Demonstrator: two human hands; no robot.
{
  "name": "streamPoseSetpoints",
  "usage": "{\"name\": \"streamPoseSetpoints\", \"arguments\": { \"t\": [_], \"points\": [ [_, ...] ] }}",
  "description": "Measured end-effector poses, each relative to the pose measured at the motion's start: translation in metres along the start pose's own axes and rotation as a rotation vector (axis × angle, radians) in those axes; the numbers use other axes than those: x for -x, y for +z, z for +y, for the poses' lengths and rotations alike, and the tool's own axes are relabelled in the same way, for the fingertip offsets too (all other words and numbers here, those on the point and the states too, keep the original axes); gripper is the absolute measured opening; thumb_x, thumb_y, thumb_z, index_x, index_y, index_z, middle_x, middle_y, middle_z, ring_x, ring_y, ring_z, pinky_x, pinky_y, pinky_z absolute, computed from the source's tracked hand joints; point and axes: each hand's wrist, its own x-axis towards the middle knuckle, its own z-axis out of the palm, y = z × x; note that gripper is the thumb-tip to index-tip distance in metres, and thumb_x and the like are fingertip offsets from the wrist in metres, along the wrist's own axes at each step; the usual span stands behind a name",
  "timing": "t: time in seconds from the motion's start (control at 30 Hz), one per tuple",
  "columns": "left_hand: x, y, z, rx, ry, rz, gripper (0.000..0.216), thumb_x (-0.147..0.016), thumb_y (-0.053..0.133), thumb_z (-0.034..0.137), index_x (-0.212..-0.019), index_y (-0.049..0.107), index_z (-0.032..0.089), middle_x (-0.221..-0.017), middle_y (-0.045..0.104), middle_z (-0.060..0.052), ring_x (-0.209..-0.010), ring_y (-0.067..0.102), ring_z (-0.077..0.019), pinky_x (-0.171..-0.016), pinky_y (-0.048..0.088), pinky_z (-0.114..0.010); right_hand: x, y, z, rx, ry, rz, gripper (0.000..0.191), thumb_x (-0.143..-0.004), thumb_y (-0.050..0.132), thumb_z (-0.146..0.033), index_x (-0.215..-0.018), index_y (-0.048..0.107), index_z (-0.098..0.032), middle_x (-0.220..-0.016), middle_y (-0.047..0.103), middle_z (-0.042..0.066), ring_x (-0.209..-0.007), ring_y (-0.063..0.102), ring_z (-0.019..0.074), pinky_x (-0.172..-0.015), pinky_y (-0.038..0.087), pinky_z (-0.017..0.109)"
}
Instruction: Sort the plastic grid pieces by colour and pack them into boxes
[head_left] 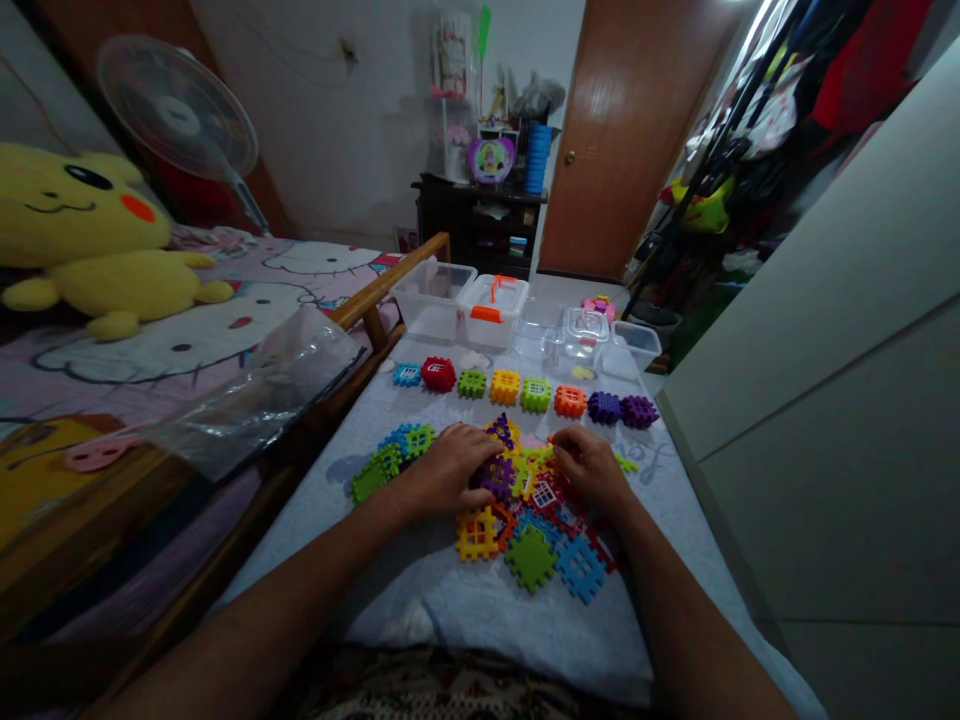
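Note:
A loose pile of colourful plastic interlocking blocks (532, 558), flat with notched edges, lies on the cloth-covered table. My left hand (454, 470) rests over the pile's left side, fingers stretched out and thumb apart, touching a purple window block (496, 478). On the other side my right hand (592, 472) has its fingers curled together, and a bit of orange shows at the fingertips; most of that piece is hidden. A yellow window block (477, 534) and a blue window block (580, 568) lie nearer me. Green and blue blocks (377, 472) sit left of my left hand.
Behind the pile stands a row of stacked blocks sorted by colour, among them a red stack (438, 375) and a purple stack (639, 411). Clear plastic bins (433, 303) line the far end. A wooden bed rail (390, 285) runs left; a white cabinet (825, 400) stands right.

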Motion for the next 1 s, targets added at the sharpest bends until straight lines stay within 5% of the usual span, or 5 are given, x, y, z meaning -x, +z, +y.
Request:
{"name": "streamPoseSetpoints", "arguments": {
  "t": [0.23, 0.47, 0.73, 1.0],
  "points": [
    [-0.001, 0.000, 0.001, 0.058, -0.072, 0.082, 0.063, -0.077, 0.074, 0.036, -0.133, 0.048, 0.023, -0.132, 0.059, -0.011, -0.120, 0.053, -0.0288, -0.104, 0.041, -0.047, 0.001, -0.002, 0.001, -0.038, -0.042, -0.028, 0.016, -0.082, 0.056, -0.023, -0.094, 0.066, -0.019, -0.090, 0.067, 0.006, -0.086, 0.062, 0.0205, -0.080, 0.050, 0.036],
    [-0.021, 0.004, 0.011, 0.120, -0.046, 0.103, 0.056, -0.082, 0.070, 0.031, -0.132, 0.047, 0.025, -0.132, 0.060, -0.011, -0.120, 0.056, -0.0284, -0.103, 0.044, -0.047, 0.006, 0.002, -0.023, -0.135, -0.189, -0.138, 0.068, -0.076, 0.075, -0.038, -0.137, 0.049, -0.024, -0.125, 0.061, 0.011, -0.114, 0.058, 0.0255, -0.097, 0.047, 0.043],
    [-0.017, -0.006, -0.003, 0.073, -0.049, 0.098, 0.056, -0.082, 0.068, 0.027, -0.133, 0.045, 0.023, -0.142, 0.051, -0.011, -0.132, 0.045, -0.0270, -0.111, 0.035, -0.047, 0.003, 0.000, -0.010, -0.026, -0.181, -0.043, 0.047, -0.076, 0.072, -0.028, -0.122, 0.061, -0.023, -0.115, 0.066, 0.010, -0.110, 0.059, 0.0264, -0.096, 0.046, 0.045],
    [0.022, -0.026, -0.023, -0.006, -0.023, -0.101, 0.052, -0.077, 0.071, 0.027, -0.126, 0.055, 0.026, -0.139, 0.055, -0.006, -0.132, 0.040, -0.0270, -0.113, 0.029, -0.047, 0.003, -0.011, 0.001, 0.053, -0.151, -0.111, 0.046, -0.076, 0.065, -0.026, -0.122, 0.061, -0.020, -0.116, 0.066, 0.011, -0.111, 0.056, 0.0282, -0.098, 0.044, 0.047]
  ]
}}
